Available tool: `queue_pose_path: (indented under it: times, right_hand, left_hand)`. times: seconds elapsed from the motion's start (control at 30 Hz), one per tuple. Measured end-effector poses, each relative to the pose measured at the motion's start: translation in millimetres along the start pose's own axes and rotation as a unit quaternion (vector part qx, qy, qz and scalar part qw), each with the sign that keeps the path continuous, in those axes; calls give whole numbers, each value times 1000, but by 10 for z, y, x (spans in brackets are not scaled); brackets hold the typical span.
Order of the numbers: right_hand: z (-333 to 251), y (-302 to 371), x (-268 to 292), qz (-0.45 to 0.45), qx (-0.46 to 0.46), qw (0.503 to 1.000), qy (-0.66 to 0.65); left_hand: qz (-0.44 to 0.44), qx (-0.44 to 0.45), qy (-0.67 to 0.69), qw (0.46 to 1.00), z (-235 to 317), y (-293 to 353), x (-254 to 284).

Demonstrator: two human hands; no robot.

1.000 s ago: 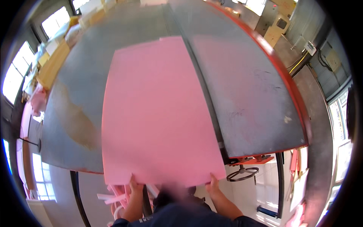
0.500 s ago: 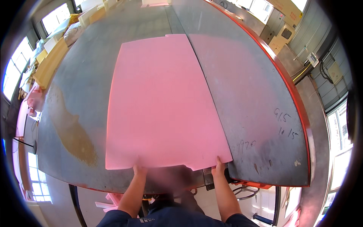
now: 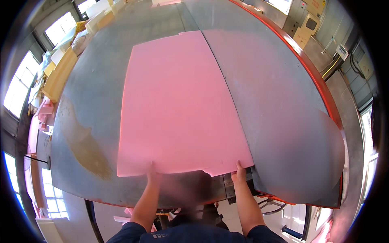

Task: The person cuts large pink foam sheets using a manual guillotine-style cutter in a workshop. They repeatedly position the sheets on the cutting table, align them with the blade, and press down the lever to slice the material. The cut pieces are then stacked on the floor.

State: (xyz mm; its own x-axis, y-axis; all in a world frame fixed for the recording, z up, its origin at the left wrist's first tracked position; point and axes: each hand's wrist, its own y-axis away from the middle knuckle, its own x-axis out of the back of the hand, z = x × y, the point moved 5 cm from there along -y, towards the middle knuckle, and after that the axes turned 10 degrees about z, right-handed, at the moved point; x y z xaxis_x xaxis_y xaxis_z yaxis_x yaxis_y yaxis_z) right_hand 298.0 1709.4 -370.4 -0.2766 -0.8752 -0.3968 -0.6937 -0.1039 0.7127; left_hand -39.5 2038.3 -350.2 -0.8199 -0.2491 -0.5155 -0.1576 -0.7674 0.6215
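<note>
A large pink foam sheet (image 3: 182,109) lies flat on a grey metal table (image 3: 93,81), its right edge along a dark seam in the tabletop. There is a notch in its near edge and a small step at its far edge. My left hand (image 3: 153,176) grips the near edge left of the notch, thumb on top and fingers hidden beneath. Near the right front corner, my right hand (image 3: 239,174) holds the same edge, also with the thumb on top. Dark metal hardware (image 3: 229,189) shows below the sheet beside my right hand.
A red rail (image 3: 312,75) borders the table's right side. Yellow and white foam pieces (image 3: 60,77) are piled along the left. A brown stain (image 3: 87,150) marks the tabletop. Beneath the front edge at right is a round handwheel (image 3: 273,207). Blurred patches veil the lower right.
The sheet and both hands have shifted slightly away from me, uncovering more of the near tabletop and hardware. My view has also turned a little. Both hands keep their hold.
</note>
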Motion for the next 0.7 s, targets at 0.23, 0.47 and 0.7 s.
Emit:
queue_pose_path:
  times: [0.23,0.47,0.7]
  right_hand:
    - [12,156,91,37,29,999,0]
    - [79,63,268,53,25,998,-26]
    - [110,111,277,104,-16,994,13]
  left_hand:
    - [21,-9,-34,999,-70,-128,156]
    - [50,14,-54,997,-58,-42,342]
    - [55,33,-23,998,37,247,103]
